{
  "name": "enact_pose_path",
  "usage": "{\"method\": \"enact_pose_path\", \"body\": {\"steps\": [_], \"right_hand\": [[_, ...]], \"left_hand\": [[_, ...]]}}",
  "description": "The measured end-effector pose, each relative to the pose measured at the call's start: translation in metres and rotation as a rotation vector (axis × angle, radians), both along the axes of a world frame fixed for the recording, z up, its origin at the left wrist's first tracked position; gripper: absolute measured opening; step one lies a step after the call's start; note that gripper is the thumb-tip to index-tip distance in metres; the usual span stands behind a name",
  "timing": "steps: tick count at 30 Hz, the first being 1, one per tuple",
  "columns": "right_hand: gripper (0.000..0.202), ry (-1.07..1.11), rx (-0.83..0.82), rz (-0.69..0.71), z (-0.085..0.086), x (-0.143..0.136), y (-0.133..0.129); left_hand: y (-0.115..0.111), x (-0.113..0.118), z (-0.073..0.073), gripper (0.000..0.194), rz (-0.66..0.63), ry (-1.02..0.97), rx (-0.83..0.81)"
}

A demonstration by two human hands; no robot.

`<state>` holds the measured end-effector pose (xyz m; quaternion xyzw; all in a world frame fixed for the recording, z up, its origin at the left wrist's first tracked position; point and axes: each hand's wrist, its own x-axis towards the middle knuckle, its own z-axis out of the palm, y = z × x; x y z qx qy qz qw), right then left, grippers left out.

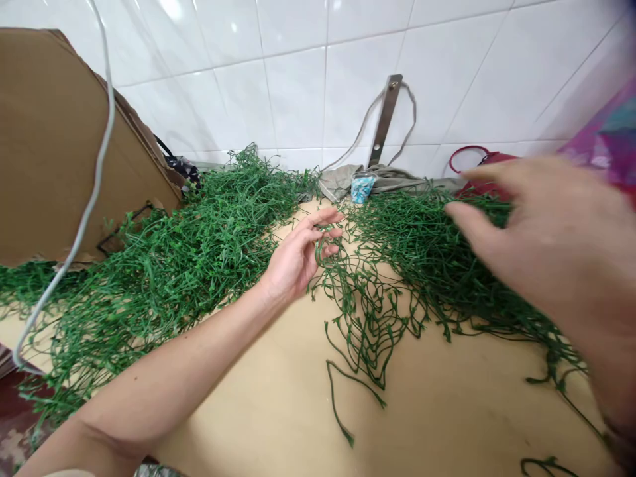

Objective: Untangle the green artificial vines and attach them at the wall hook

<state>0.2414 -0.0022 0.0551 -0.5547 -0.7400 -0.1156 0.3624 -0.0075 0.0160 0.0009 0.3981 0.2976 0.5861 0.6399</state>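
Note:
My left hand (303, 250) rests on its side at the middle of the table, fingers spaced apart and gently curled. Thin green plastic stems (368, 311) with small branched tips touch its fingertips and trail toward me; whether any is gripped is unclear. My right hand (541, 245), smeared by motion, hovers above a dense heap of dark green stems (417, 232). A wide gap separates its thumb from the fingers, and nothing shows between them. To the left of my left hand spreads a brighter green pile of stems (199, 232).
A cardboard box (64, 146) stands at left behind a hanging white cable (99, 152). By the tiled wall are a blue-patterned cup (362, 188), grey cloth (412, 179) and an upright metal strip (385, 119). A red item (489, 159) and purple bag (601, 142) lie at right.

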Motion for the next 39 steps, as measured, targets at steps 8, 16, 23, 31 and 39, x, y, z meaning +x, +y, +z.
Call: {"method": "enact_pose_path", "body": {"steps": [8,16,23,31,39], "right_hand": [[0.024,0.184,-0.335,0.439,-0.045,-0.089,-0.017],[0.01,0.572,-0.383,0.322,-0.041,-0.079,-0.009],[0.018,1.006,-0.501,0.416,-0.042,-0.079,-0.007],[0.031,0.967,-0.63,0.428,-0.045,-0.076,-0.006],[0.022,0.536,-0.471,0.376,-0.025,-0.071,-0.01]], "left_hand": [[-0.006,0.004,0.005,0.03,0.003,0.021,0.035],[-0.009,0.001,0.001,0.04,0.09,0.171,0.15],[-0.014,0.004,-0.005,0.027,0.16,0.32,0.167],[-0.013,0.005,-0.006,0.022,0.062,0.428,0.329],[-0.014,0.005,-0.006,0.02,0.097,0.438,0.317]]}}
